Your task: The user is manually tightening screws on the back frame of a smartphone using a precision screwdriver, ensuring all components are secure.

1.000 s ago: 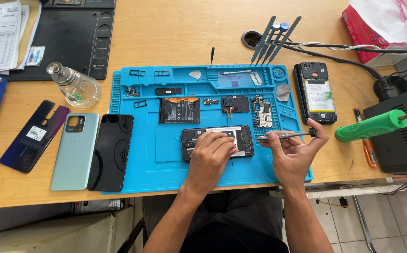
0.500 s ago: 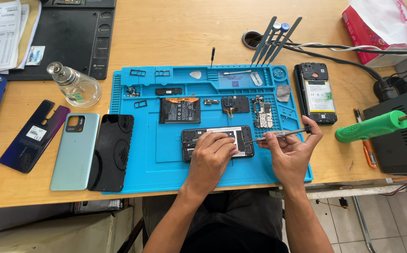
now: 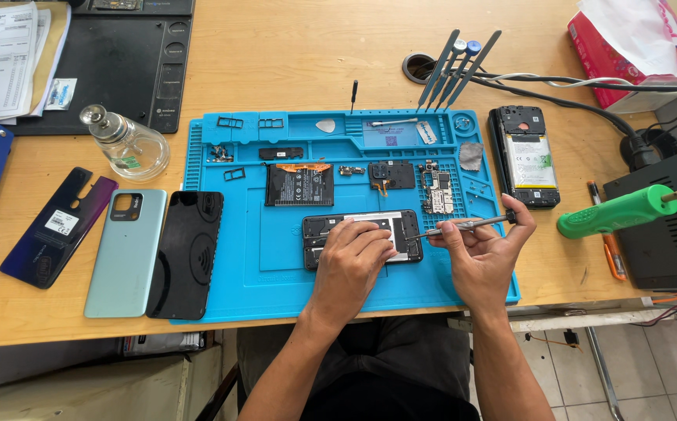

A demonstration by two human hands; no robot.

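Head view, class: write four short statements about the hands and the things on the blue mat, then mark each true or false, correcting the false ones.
1. The left hand rests on the opened phone. True.
2. The right hand holds a green-handled tool. False: it holds a slim metal screwdriver; the green-handled tool lies off the blue mat.
3. The glass bottle stands on the mat. False: it stands on the wooden table.
4. A pale green back cover lies left of the mat. True.

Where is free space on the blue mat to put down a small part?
The mat is bare left of the opened phone, between it and the black cover, and along the front edge left of the left hand. The back rows, around the battery and the board, are crowded.
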